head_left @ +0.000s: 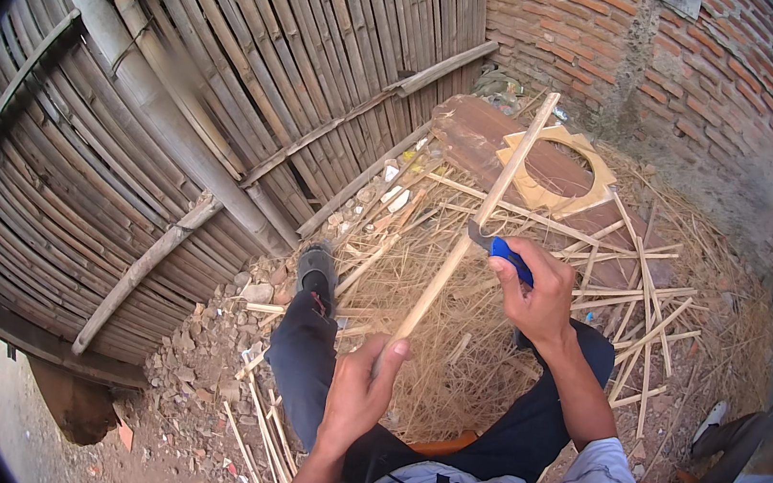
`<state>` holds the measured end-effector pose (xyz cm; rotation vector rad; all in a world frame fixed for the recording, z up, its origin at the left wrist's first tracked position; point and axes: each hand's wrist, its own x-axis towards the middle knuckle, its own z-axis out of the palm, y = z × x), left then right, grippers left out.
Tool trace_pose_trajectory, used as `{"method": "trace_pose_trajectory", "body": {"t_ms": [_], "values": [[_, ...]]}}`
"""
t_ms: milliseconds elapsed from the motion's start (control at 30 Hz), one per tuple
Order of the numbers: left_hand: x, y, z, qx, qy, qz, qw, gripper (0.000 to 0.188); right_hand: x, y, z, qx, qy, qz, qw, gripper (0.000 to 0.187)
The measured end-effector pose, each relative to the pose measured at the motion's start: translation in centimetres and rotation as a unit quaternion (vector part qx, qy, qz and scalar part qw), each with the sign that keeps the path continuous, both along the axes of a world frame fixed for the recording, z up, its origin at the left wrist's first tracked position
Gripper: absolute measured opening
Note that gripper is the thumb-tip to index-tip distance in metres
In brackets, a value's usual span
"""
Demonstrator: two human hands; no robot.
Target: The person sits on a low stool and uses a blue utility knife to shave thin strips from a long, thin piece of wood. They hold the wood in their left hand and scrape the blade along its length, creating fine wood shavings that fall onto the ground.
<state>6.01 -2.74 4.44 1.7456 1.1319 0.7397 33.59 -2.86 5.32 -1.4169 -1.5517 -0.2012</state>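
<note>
One wooden strip (440, 282), frame centre: left grip (359, 388) clasps lower end; right grip (540, 289) clenches blue knife (500, 249); uneven pressure could cause slipping.

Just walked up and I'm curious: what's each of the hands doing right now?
Left hand: closed, holding the near end of a pale wooden strip.
Right hand: closed, holding a blue-handled knife against the strip.

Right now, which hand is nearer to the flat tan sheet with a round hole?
Right. In the picture, the right hand is below the tan sheet; the left hand is farther below and left.
</note>
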Motion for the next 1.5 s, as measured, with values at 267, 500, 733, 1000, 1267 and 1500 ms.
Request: {"method": "trace_pose_trajectory", "body": {"t_ms": [267,500,733,1000,1267,1500], "values": [[0.1,1.0,-0.7,0.031,-0.025,-0.029,0.999,0.032,-5.2,-1.8,-2.3,-0.033,-0.057,0.123,0.99,0.028],[0.7,1.0,-0.7,0.052,-0.016,-0.009,0.999,0.034,-6.1,-1.8,-2.4,-0.032,-0.057,0.121,0.991,0.028],[-0.3,-0.3,-0.6,0.024,0.035,0.007,0.999,0.034,-1.3,0.2,-0.9,0.002,-0.015,-0.003,1.0,0.027],[-2.8,-1.0,-1.5,0.007,0.029,0.007,1.0,0.036,0.2,1.0,-0.9,-0.01,-0.011,0.012,1.0,0.03],[-6.0,-2.3,-2.2,-0.044,0.039,0.013,0.998,0.039,3.8,4.3,1.2,-0.031,-0.012,-0.031,0.999,0.034],[-8.8,-2.4,-4.2,-0.081,0.029,0.014,0.996,0.039,10.7,6.5,3.8,-0.036,0.063,-0.162,0.984,0.035]]}}
